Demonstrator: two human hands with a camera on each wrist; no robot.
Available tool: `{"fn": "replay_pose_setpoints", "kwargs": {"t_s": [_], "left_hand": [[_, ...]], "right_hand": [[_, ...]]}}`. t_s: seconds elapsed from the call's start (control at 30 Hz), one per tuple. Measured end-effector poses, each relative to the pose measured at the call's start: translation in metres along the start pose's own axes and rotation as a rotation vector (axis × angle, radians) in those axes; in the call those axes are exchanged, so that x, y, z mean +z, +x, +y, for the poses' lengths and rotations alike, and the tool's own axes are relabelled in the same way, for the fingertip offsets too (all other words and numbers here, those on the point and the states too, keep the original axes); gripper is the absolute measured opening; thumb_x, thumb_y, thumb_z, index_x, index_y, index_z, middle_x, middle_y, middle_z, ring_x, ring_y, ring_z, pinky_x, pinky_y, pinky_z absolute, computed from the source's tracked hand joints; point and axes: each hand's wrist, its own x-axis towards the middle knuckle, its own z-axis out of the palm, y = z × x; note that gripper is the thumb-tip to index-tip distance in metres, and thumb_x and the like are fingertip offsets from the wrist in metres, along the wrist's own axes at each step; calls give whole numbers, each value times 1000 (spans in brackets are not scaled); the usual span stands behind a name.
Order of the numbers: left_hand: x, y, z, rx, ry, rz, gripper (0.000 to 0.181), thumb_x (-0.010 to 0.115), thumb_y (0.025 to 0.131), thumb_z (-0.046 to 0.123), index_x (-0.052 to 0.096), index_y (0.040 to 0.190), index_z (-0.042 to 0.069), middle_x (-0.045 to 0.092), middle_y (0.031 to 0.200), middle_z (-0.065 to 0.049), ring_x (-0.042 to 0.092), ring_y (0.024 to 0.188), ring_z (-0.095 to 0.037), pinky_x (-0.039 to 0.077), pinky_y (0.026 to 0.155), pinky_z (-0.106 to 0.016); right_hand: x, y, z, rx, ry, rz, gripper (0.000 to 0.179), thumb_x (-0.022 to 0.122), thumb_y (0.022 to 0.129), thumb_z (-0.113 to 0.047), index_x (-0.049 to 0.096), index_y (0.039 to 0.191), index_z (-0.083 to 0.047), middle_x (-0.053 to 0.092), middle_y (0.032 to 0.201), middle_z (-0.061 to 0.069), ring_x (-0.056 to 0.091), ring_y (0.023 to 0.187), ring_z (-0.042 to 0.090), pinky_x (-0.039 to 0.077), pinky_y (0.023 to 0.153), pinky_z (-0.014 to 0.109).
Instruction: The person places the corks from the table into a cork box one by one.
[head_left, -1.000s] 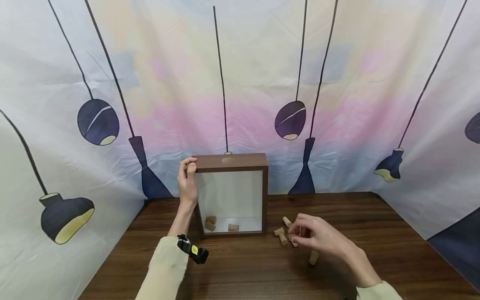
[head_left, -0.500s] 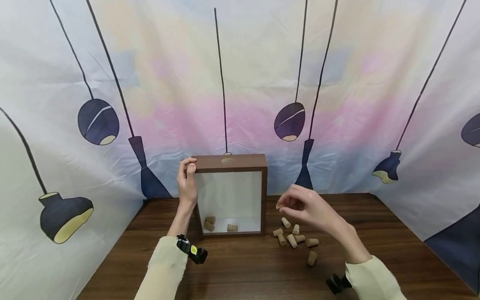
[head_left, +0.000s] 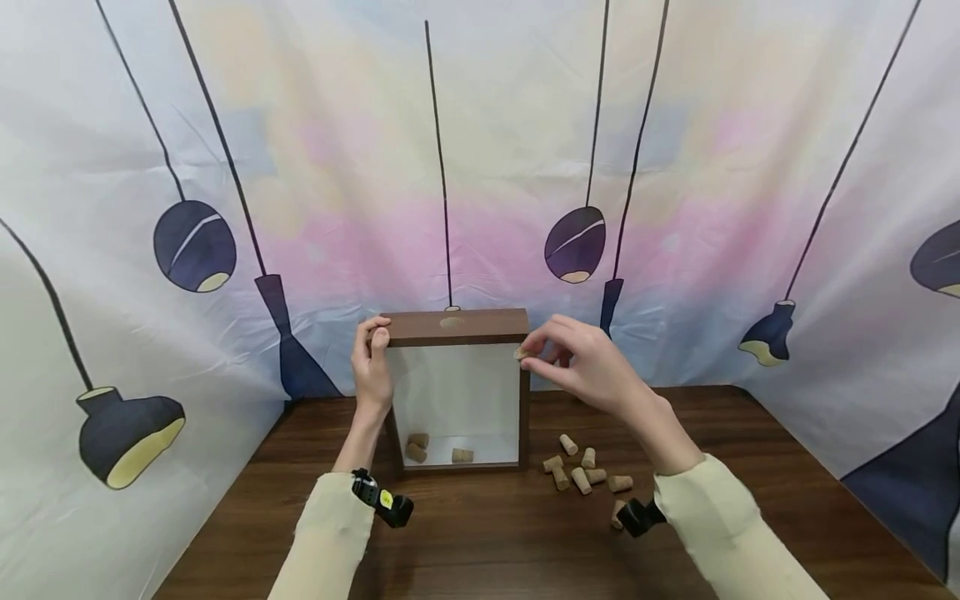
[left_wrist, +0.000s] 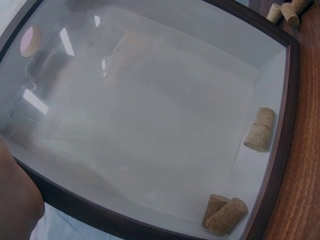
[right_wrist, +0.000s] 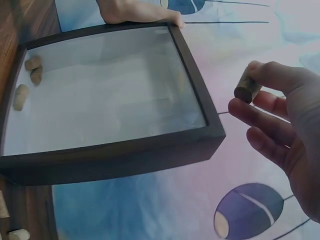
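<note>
A dark wooden shadow box frame (head_left: pixel 487 325) with a clear front stands upright on the table. In its top bar is a round hole (left_wrist: pixel 31 42), seen from inside in the left wrist view. My left hand (head_left: pixel 372 371) grips the box's upper left corner, thumb on the front. Three corks lie inside at the bottom: a single cork (left_wrist: pixel 260 130) near the middle and a pair, one cork (left_wrist: pixel 227 216) leaning on the other, at the left. Between thumb and fingertips, my right hand (head_left: pixel 581 358) pinches another cork (right_wrist: pixel 247 87), close beside the box's upper right corner.
Several loose corks (head_left: pixel 581 481) are scattered on the brown wooden table (head_left: pixel 465 533) to the right of the box. Behind it hangs a pastel cloth (head_left: pixel 495 208) printed with dark lamps. A black wrist camera (head_left: pixel 637 517) overlaps one cork in the head view.
My right hand has lifted a cork from the scattered pile and carried it up and left to the box's upper right corner. The left hand keeps its grip.
</note>
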Motion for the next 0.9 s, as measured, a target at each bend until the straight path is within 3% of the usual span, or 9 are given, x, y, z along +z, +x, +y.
{"fn": "replay_pose_setpoints", "kwargs": {"t_s": [0.37,0.6,0.77,0.9], "left_hand": [[0,0,1,-12,-9,11,34,43,101,12,52,124,-12,53,110,7,41,88,-14,32,85,-32],[-1,0,2,-4,16,1,33,42,102,11,53,125,-10,53,112,3,34,76,-14,30,77,-31],[-2,0,2,16,26,-5,33,41,103,11,52,125,-12,53,114,2,36,78,-13,30,77,-32],[-2,-1,1,25,25,-4,34,41,103,10,52,126,-13,51,103,7,30,72,-10,27,74,-29]], "right_hand": [[5,44,1,-85,-47,36,10,77,86,-11,70,94,-10,66,89,0,58,64,6,51,62,21],[11,71,0,-79,-87,37,9,75,89,-15,71,95,-11,65,89,0,58,68,7,51,65,22],[20,86,-1,-61,-120,52,10,75,89,-19,71,95,-12,64,89,0,57,65,7,49,64,22],[27,95,-1,-49,-115,42,11,75,88,-19,70,95,-11,64,89,1,56,65,9,48,64,23]]}}
